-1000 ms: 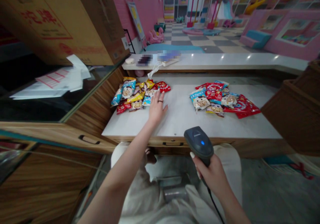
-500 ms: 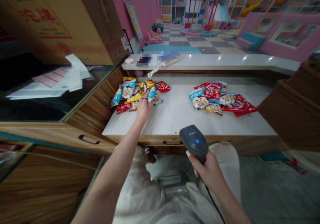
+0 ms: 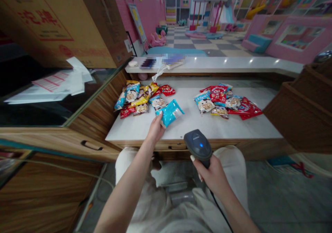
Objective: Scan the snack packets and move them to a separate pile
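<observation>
The left hand [image 3: 156,129] has its grip clamped on a blue packet [image 3: 171,112], pinching it at the near left corner, with the thumb laid over the upper face and the other fingers mostly hidden beneath. Nearly all of the packet sticks out beyond the grip, forward and to the right, its plain blue side with a pale panel turned up and its far edge angled away from the wrist. It is over the middle-left part of the white surface [image 3: 186,124]; whether its underside touches there cannot be told. Just behind it lies a blue-and-white packet [image 3: 157,102], at the near right side of the left pile [image 3: 135,98] of yellow, red and blue snack packets. The right pile [image 3: 225,100] sits well apart from the held packet, across a bare stretch. The right hand [image 3: 211,170] has its grip closed round the handle of a dark handheld scanner [image 3: 197,143], whose blue light shows on top; its head is near the surface's front edge, to the right of the blue packet and nearer the person, not touching it.
</observation>
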A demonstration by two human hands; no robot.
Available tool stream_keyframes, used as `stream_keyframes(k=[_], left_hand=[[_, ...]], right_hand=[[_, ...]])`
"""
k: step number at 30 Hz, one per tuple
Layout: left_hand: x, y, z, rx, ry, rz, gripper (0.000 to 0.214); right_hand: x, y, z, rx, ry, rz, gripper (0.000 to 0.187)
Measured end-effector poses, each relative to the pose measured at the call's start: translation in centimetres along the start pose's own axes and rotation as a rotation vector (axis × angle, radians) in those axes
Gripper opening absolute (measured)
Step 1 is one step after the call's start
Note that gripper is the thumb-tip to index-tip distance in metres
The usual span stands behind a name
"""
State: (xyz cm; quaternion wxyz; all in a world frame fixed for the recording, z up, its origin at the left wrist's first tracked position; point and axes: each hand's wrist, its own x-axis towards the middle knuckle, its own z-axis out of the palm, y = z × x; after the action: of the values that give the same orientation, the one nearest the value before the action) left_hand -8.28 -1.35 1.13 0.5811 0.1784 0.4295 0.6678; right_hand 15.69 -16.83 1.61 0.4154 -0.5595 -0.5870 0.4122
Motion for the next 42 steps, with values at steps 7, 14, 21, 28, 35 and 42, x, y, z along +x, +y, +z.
stream_keyframes(k=[7, 14, 21, 28, 35, 42], left_hand=[[-0.2, 0.5, 0.6, 0.046, 0.095, -0.036, 0.031], [-0.7, 0.6, 0.9, 0.059, 0.111, -0.039, 0.015], [-0.2, 0.2, 0.3, 0.099, 0.102, -0.021, 0.026], [-0.6, 0.3, 0.6, 0.054, 0.037, -0.029, 0.02], [-0.6, 0.6, 0.9, 0.073, 0.119, -0.039, 0.015], [0.5, -1.0, -0.3, 0.131, 0.038, 0.071, 0.033]], right_hand=[[0.9, -1.0, 0.9, 0.038, -0.053, 0.032, 0.028], [1.4, -2.3, 1.3, 0.035, -0.058, 0.024, 0.025], [1.4, -2.1, 1.4, 0.035, -0.063, 0.02, 0.026], [1.3, -2.3, 1.2, 0.035, -0.089, 0.029, 0.029], [1.3, -2.3, 1.1, 0.028, -0.077, 0.034, 0.027], [1.1, -1.8, 0.2, 0.032, -0.071, 0.051, 0.026]])
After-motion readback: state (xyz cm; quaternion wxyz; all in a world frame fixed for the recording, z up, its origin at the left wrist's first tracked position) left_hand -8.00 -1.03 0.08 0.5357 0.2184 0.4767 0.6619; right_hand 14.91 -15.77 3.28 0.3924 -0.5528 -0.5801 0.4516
